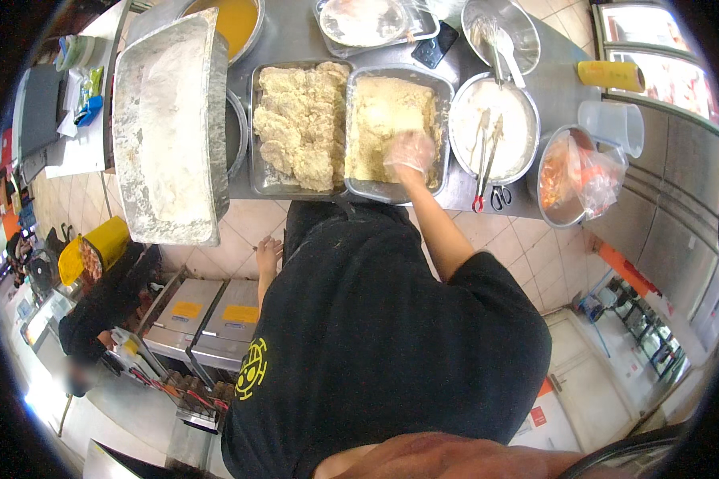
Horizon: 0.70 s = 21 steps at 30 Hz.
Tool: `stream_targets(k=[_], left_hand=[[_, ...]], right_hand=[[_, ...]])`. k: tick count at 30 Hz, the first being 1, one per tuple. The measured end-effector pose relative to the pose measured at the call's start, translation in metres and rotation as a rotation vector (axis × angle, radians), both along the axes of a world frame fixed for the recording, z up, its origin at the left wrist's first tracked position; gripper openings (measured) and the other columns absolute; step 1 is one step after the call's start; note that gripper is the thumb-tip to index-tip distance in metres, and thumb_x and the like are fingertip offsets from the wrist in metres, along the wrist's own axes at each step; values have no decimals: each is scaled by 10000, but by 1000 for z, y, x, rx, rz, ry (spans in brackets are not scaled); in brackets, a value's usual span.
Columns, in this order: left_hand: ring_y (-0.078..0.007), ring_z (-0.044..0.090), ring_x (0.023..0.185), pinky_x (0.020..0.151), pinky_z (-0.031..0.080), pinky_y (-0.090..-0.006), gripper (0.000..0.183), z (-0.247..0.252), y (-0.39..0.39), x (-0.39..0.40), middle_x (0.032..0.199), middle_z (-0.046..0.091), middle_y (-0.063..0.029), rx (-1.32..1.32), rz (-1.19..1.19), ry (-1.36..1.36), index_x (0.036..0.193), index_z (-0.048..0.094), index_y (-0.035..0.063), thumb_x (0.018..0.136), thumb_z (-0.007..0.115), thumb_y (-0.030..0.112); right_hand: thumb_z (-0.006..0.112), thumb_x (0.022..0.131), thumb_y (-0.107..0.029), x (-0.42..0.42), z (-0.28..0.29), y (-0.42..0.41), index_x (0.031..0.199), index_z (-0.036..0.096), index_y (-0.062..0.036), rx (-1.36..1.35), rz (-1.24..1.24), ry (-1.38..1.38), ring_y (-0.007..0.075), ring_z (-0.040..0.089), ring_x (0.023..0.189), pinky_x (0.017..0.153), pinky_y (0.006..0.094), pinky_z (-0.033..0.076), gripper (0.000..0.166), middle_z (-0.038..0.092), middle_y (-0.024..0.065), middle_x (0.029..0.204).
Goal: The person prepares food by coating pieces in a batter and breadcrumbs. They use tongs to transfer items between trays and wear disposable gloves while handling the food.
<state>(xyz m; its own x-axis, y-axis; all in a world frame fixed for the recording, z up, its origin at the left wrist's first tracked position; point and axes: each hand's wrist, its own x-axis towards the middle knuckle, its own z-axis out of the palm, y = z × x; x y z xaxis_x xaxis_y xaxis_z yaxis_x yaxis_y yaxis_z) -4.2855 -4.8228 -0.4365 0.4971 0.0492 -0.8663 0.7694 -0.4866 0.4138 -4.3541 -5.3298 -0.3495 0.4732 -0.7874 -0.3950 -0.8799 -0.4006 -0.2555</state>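
Note:
My right hand point(410, 157), in a clear plastic glove, lies on the yellowish crumbs in a rectangular tray point(352, 96); its fingertips are hard to make out, and whether it grips anything does not show. My left hand point(269, 248) hangs bare beside my body, below the table edge, fingers slightly apart and holding nothing. Left of the crumb tray, a metal tray point(269, 187) holds overlapping crumb-coated pieces point(302, 123). To the right, tongs point(485, 158) with red handle ends rest in a bowl of whitish batter point(518, 141).
A large flour-dusted metal tub point(168, 138) stands at the left, near a bowl of orange-yellow liquid point(235, 27). Black-handled scissors point(501, 197), a phone point(435, 47), a steel bowl with utensils point(530, 45) and a bowl with a plastic bag point(551, 179) are also about. Another person point(105, 299) is at the lower left.

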Motion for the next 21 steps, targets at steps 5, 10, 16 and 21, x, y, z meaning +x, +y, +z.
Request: stream_targets(k=[5,10,16,21], left_hand=[[-305,674,1118,967,518,-399,488,-4,2,-12,1231,688,-225,226,-477,-145,1398,546,-21,1005,569,267],[-294,671,1103,955,516,-381,484,-22,19,-21,1227,687,-231,270,-452,-106,1386,566,-26,1012,561,281],[-292,674,1070,888,541,-419,519,-31,39,-24,1198,690,-214,-40,-69,-24,1454,481,-14,1048,550,302],[-300,670,1074,868,541,-446,566,-20,38,-24,1235,673,-222,24,-236,-61,1480,435,-3,1047,553,342]], right_hand=[[552,998,-449,-13,-76,47,1226,668,-46,629,-743,-376,348,613,1153,1026,478,470,478,672,170,1272],[619,978,-473,30,-80,31,1361,570,-76,1259,-1338,-1094,295,581,1188,1023,475,452,553,615,132,1355],[399,1054,-524,43,-17,-37,1535,383,-41,387,-145,-388,350,422,1424,1093,659,331,682,411,198,1576],[344,1043,-552,71,-72,-21,1652,84,-54,-86,368,-116,450,64,1575,1230,674,71,829,67,212,1717]])
